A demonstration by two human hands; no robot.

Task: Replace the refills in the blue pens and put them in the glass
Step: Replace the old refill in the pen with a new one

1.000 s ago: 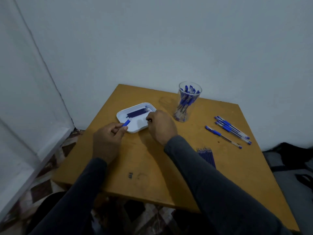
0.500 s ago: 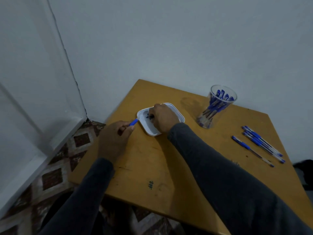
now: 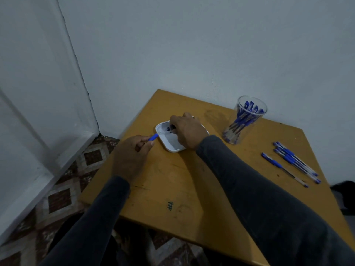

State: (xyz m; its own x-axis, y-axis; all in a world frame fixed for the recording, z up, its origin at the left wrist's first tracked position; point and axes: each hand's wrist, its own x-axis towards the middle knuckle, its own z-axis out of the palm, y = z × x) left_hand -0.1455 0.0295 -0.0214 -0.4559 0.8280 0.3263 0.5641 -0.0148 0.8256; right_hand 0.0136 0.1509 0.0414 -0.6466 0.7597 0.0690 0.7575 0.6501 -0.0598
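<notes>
My left hand (image 3: pixel 132 152) grips a blue pen (image 3: pixel 153 137) whose end sticks out toward the white tray (image 3: pixel 169 144). Over that tray, my right hand (image 3: pixel 187 131) is curled with its fingertips down among dark blue pieces (image 3: pixel 170 128); what they pinch is hidden. At the back right stands a clear glass (image 3: pixel 245 120) holding several blue pens. More blue pens (image 3: pixel 294 162) lie loose on the table to the right.
The wooden table (image 3: pixel 192 189) stands in a room corner against a pale wall. Its left edge drops to a patterned tile floor (image 3: pixel 63 189). A small dark mark (image 3: pixel 170 205) sits near the front.
The view has swung left, so the loose refills at the right have left the frame. My right hand has reached further into the tray. The left hand still holds its pen.
</notes>
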